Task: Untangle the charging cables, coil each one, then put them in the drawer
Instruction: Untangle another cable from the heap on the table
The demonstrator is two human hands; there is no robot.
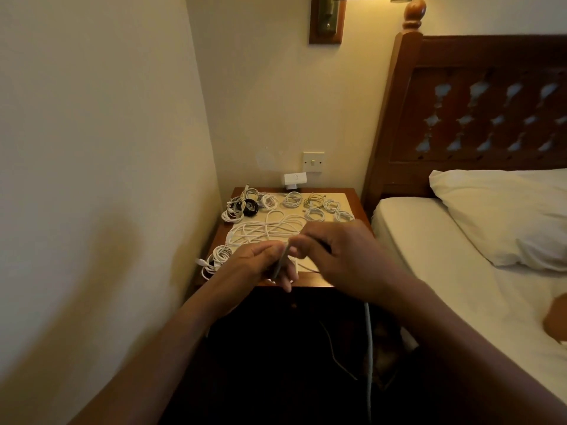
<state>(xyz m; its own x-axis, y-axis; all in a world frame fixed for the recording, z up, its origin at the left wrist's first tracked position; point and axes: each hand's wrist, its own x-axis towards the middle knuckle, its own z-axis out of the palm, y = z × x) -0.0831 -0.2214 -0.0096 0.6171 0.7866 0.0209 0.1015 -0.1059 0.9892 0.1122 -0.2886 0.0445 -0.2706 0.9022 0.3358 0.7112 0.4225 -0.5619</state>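
Observation:
Both hands hover over the front edge of the wooden nightstand point(352, 194). My left hand point(260, 265) pinches a thin grey cable point(280, 265) between thumb and fingers. My right hand point(340, 256) grips the same cable, whose thick pale length point(369, 348) hangs down below that hand toward the floor. A loose white cable point(270, 230) sprawls across the middle of the tabletop. Several coiled white cables point(291, 200) lie along the back, with a black coil point(250, 207) at the back left and another white bundle point(217, 256) at the front left. The drawer is hidden in the dark below the top.
A wall runs close along the left. The bed point(445, 271) with a white pillow point(506, 216) and a carved headboard point(478, 102) stands right of the nightstand. A white adapter point(294, 180) sits below a wall switch point(313, 161). A thin dark cable point(334, 348) dangles below.

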